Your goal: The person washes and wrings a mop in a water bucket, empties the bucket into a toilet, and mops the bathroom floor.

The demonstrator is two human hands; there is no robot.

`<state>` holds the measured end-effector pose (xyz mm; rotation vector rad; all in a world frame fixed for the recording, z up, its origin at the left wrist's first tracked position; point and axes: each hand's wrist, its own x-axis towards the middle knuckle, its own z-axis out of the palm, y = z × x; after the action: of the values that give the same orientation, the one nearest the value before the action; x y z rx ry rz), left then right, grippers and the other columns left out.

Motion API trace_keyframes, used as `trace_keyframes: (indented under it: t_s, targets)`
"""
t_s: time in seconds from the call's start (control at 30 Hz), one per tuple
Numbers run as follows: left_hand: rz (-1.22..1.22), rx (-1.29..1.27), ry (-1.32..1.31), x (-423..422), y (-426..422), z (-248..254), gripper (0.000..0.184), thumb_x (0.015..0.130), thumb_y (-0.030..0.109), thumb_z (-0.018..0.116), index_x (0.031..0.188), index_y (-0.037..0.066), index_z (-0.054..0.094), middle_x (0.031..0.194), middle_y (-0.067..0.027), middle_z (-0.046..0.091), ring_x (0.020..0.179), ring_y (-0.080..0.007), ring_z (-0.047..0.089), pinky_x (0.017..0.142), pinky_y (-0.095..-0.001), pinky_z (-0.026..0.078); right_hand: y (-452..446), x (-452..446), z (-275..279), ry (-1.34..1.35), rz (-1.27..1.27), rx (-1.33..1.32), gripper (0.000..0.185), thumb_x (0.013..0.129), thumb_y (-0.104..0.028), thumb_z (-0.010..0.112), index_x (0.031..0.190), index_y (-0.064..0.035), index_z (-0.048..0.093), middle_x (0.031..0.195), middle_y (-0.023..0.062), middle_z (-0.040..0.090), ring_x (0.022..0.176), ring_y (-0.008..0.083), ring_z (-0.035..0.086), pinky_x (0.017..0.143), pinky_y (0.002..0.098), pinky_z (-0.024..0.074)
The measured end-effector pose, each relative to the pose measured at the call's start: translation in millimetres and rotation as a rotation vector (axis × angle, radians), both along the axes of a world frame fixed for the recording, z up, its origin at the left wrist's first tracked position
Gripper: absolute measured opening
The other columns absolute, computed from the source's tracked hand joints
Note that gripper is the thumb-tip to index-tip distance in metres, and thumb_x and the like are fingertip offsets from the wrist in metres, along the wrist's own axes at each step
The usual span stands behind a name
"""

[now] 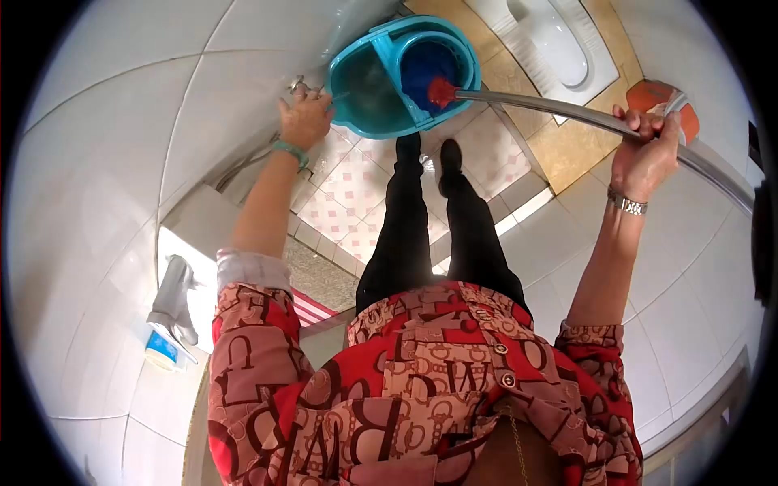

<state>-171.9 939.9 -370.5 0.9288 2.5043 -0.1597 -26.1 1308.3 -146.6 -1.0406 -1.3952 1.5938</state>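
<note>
Red patterned shirt [454, 381], mine, fills the near foreground. To the left, on the tiled wall, a metal tap [297, 83] sits at my left fingers [326, 100], which are loosely bent and partly spread; whether they touch or grip it, I cannot tell. Just right of these fingers stands a turquoise bucket [387, 58] with two compartments. One, nearer them, appears to hold water; the other, round and farther right, takes the lower end of a mop [502, 96], its red joint [441, 91] showing against blue that could be strands or lining. From there the mop's metal handle [559, 107] runs rightward and slightly toward me, passing through my right fingers [634, 121], wrapped around it, and on beyond them. Bucket and mop head thus lie to the left of my right fingers, well apart from them, with my left fingers much the nearer. Ahead and left of the right fingers is a white squat toilet [525, 47]; just beyond them, an orange-and-white object [648, 94].
</note>
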Motion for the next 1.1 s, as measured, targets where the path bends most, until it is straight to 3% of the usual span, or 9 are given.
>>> trace_keyframes:
  t_s: [0.27, 0.5, 0.67, 0.73, 0.8, 0.87, 0.97, 1.0, 1.1]
  targets:
    - [0.027, -0.098, 0.133, 34, 12, 10, 0.051, 0.069, 0.038, 0.063, 0.113, 0.018, 0.047, 0.134, -0.0078, 0.028, 0.128, -0.0283, 0.015, 0.088, -0.062, 0.023, 2, -3, 3, 0.019, 0.065, -0.018, 0.024, 0.083, -0.015, 0.045, 0.063, -0.0076, 0.035, 0.052, 0.0018, 0.032, 0.047, 0.017, 0.039, 0.062, 0.0436, 0.0462]
    - [0.46, 0.823, -0.043, 148, 182, 40, 0.085, 0.056, 0.025, 0.075, 0.127, 0.011, 0.033, 0.133, -0.0159, 0.027, 0.124, -0.0349, 0.024, 0.094, -0.0507, 0.024, 2, 0, 7, 0.023, 0.271, -0.071, 0.032, 0.091, -0.025, 0.038, 0.065, -0.0078, 0.038, 0.055, 0.0022, 0.033, 0.056, 0.0169, 0.039, 0.072, 0.0449, 0.0427]
    - [0.732, 1.059, 0.112, 143, 277, 40, 0.044, 0.058, 0.022, 0.073, 0.094, 0.008, 0.051, 0.104, -0.015, 0.052, 0.109, -0.0314, 0.045, 0.089, -0.0448, 0.032, 6, 19, 20, 0.062, 0.789, 0.031, 0.026, 0.088, -0.02, 0.038, 0.076, 0.0009, 0.047, 0.072, 0.0099, 0.048, 0.076, 0.0255, 0.051, 0.08, 0.048, 0.0423]
    - [0.799, 1.131, -0.126, 130, 279, 50, 0.018, 0.062, 0.013, 0.065, 0.062, 0.005, 0.049, 0.067, -0.0142, 0.055, 0.077, -0.0323, 0.057, 0.07, -0.0403, 0.042, 20, 13, 41, 0.003, 1.056, 0.209, 0.035, 0.086, -0.03, 0.042, 0.084, 0.0046, 0.05, 0.078, 0.0137, 0.053, 0.083, 0.0289, 0.054, 0.081, 0.0478, 0.0423]
    - [0.705, 1.162, -0.196, 117, 275, 65, 0.02, 0.062, 0.014, 0.063, 0.057, 0.003, 0.048, 0.061, -0.0156, 0.052, 0.068, -0.035, 0.054, 0.063, -0.0415, 0.04, 51, -7, 76, -0.035, 1.378, 0.411, 0.056, 0.077, -0.05, 0.051, 0.086, 0.0057, 0.053, 0.079, 0.0161, 0.056, 0.08, 0.0308, 0.056, 0.078, 0.0488, 0.0439]
    - [0.485, 1.217, -0.293, 111, 270, 66, 0.019, 0.06, 0.015, 0.059, 0.056, 0.001, 0.047, 0.058, -0.0199, 0.049, 0.059, -0.0396, 0.049, 0.049, -0.0436, 0.038, 72, -35, 106, 0.367, 1.737, 0.21, 0.05, 0.065, -0.05, 0.068, 0.071, -0.0011, 0.059, 0.072, 0.0114, 0.058, 0.073, 0.0301, 0.057, 0.078, 0.0521, 0.0433]
    - [0.396, 1.009, -0.423, 102, 275, 74, 0.017, 0.057, 0.016, 0.057, 0.057, 0.002, 0.048, 0.059, -0.0193, 0.051, 0.061, -0.039, 0.05, 0.051, -0.0436, 0.039, 88, -58, 113, 0.623, 2.064, -0.046, 0.041, 0.072, -0.044, 0.065, 0.061, -0.0062, 0.054, 0.06, 0.0008, 0.054, 0.055, 0.0157, 0.053, 0.059, 0.0316, 0.043]
    - [0.368, 1.049, -0.347, 101, 276, 70, 0.015, 0.063, 0.01, 0.053, 0.054, 0.002, 0.044, 0.054, -0.0163, 0.048, 0.053, -0.0349, 0.049, 0.05, -0.0398, 0.041, 87, -51, 109, 0.62, 2.066, -0.05, 0.041, 0.072, -0.044, 0.065, 0.061, -0.0062, 0.054, 0.06, 0.0008, 0.054, 0.055, 0.0157, 0.053, 0.059, 0.0316, 0.043]
    - [0.416, 1.186, -0.12, 103, 283, 37, 0.018, 0.061, 0.013, 0.061, 0.056, 0.005, 0.045, 0.055, -0.0121, 0.048, 0.056, -0.0316, 0.051, 0.051, -0.0375, 0.041, 84, -24, 80, 0.325, 1.234, 0.104, 0.039, 0.09, -0.031, 0.038, 0.056, -0.0139, 0.034, 0.048, -0.0056, 0.034, 0.043, 0.0079, 0.033, 0.046, 0.0259, 0.0245]
